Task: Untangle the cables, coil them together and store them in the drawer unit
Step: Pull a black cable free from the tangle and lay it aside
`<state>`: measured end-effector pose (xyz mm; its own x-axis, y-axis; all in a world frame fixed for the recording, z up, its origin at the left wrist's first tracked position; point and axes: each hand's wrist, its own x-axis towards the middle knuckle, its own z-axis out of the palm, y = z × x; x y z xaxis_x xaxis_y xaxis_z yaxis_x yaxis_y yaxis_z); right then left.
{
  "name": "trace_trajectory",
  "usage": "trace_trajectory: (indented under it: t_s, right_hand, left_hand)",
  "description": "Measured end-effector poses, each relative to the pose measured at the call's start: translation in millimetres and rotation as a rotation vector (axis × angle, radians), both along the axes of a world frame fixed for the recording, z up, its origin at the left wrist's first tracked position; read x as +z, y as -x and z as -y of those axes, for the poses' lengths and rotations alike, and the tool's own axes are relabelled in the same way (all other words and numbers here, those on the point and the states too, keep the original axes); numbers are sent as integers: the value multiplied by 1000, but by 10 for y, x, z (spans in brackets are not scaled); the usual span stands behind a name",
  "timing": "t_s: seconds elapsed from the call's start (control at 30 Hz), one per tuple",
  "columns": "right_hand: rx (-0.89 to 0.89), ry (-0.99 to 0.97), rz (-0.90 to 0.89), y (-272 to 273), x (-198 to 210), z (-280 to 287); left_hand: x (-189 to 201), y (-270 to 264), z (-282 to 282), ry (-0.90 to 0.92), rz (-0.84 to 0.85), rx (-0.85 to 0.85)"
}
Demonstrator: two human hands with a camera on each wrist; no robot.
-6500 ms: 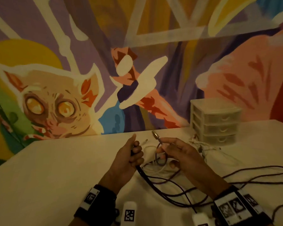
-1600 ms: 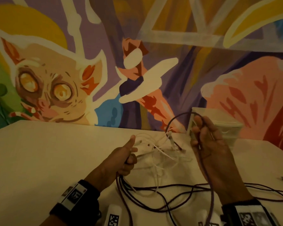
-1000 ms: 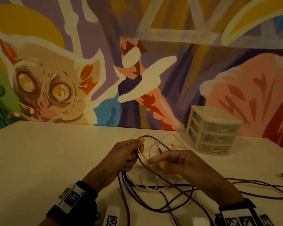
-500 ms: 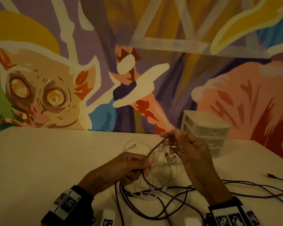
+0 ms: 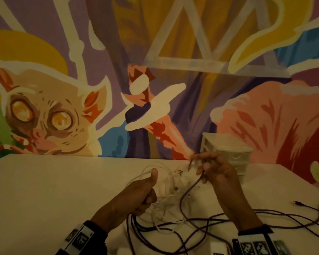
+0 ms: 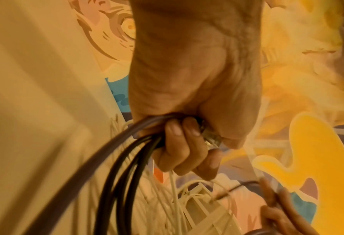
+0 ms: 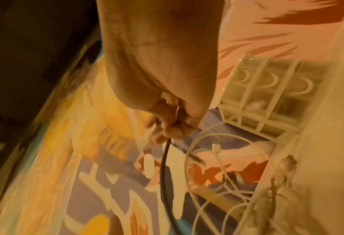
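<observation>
Drawer unit (image 5: 234, 153) half-hidden by right hand (image 5: 216, 169)

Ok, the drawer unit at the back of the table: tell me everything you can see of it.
The drawer unit is a small pale box of what looks like translucent plastic, with a flat lid and three stacked drawers, each with a curved handle. All three drawers look closed. It stands upright on the table, near the painted wall. In the head view the right hand covers part of its front; white cables lie before it.
</observation>
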<state>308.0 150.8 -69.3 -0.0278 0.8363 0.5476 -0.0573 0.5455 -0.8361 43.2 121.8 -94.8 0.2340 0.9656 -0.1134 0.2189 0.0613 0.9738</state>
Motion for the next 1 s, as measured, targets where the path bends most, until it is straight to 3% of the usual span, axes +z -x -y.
trace_trajectory:
  t_s: [0.1, 0.17, 0.27, 0.43, 0.5, 0.57, 0.6, 0.7, 0.8, 0.87, 0.93, 1.0]
  right_hand:
    - [18, -23, -190, -152, 79, -8]
    - [97, 71, -55, -162, 86, 2]
    - [137, 260, 321, -110, -12, 28]
    - [109, 308, 373, -268, 178, 99]
    - [-97, 201, 204, -536, 369, 173]
    - [-461, 110, -34, -1117, 535, 171]
    - [-632, 152, -68, -1449, 572, 179]
    - [-888, 425, 208, -2518, 280, 70]
    - [-996, 393, 450, -2188, 338, 331]
    - [-866, 321, 497, -1735, 436, 490]
    - [-476, 339, 552, -1176, 558, 646]
    - [-46, 379, 723, -603, 647, 816]
  left_hand:
    - [-7, 0, -7, 28, 44, 1]
    - [-23, -11, -7, 8, 65, 1]
    - [-29, -26, -35, -25, 140, 63]
    - [-8, -17, -75, 9, 333, 158]
    - [-13, 11, -79, 23, 414, 162]
    - [7, 35, -85, 31, 505, 160]
    - [21, 54, -86, 31, 560, 168]
    - [70, 120, -97, 15, 737, 174]
    - [96, 124, -102, -10, 853, 159]
    - [110, 113, -75, -9, 898, 173]
    - [132, 90, -50, -17, 923, 211]
    - [177, 63, -19, -35, 932, 264]
